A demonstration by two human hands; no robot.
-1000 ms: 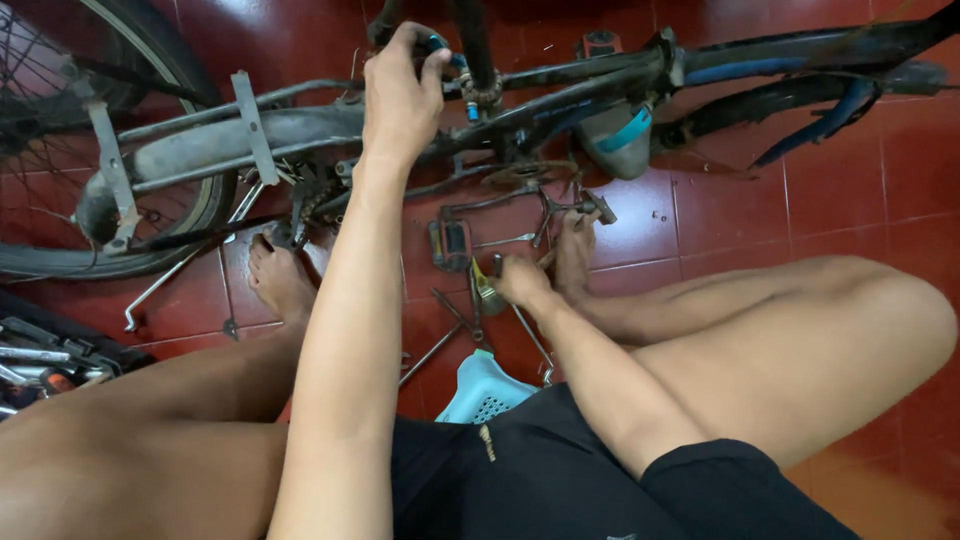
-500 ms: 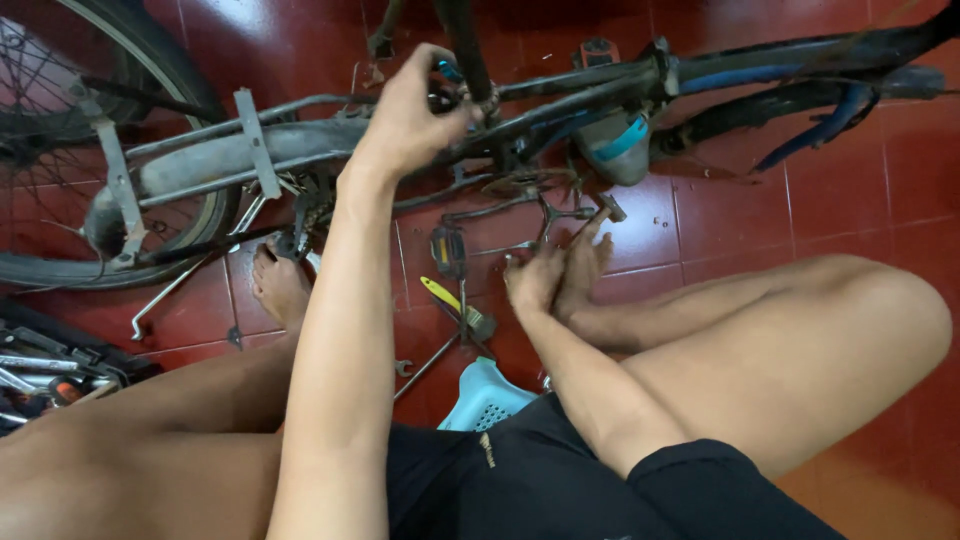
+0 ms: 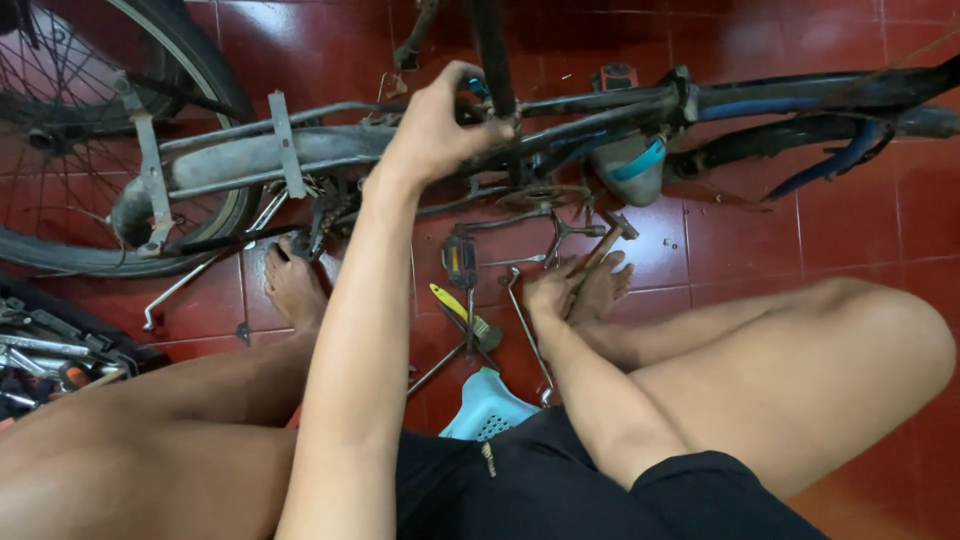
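Observation:
A dark bicycle lies on its side on red floor tiles, its frame [image 3: 600,105] running across the top. My left hand [image 3: 437,125] reaches up and grips the frame where a black tube [image 3: 492,50] meets it. My right hand [image 3: 552,292] is low on the floor beside my right foot [image 3: 603,285], its fingers curled on the wooden handle of a hammer [image 3: 600,245]. Yellow-handled pliers [image 3: 462,310] lie on the tiles just left of that hand. My left foot [image 3: 295,290] rests near the chain area.
The rear wheel [image 3: 60,150] fills the upper left. A pile of metal tools [image 3: 40,350] sits at the lower left. A black pedal [image 3: 460,260], a long thin rod [image 3: 522,320] and small parts lie between my feet. I sit on a pale blue plastic stool [image 3: 485,410].
My right hand let go of the yellow-handled pliers, which now lie on the floor, and moved right to the hammer handle. My left hand stayed on the frame.

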